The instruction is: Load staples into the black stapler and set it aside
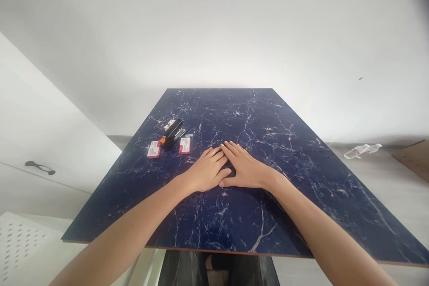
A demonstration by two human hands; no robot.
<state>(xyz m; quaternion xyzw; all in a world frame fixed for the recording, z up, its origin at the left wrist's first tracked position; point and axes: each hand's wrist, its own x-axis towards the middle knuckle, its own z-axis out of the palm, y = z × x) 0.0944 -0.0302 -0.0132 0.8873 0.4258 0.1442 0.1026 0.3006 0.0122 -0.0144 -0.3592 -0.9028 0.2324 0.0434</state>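
Note:
My left hand lies flat on the dark blue marbled table, fingers stretched forward. Beside it, palm down, rests my right hand, its fingertips and thumb touching those of the left. Neither hand holds anything that shows. To the left of my hands stands a black stapler with an orange part near its front end. Two small red and white boxes lie near it, one on each side. A white piece with dark print sits behind the stapler, partly hidden.
A white wall rises behind the table's far edge. At the left is a white cabinet front with a dark handle. Clear plastic bottles lie on the floor at the right, near a brown wooden piece.

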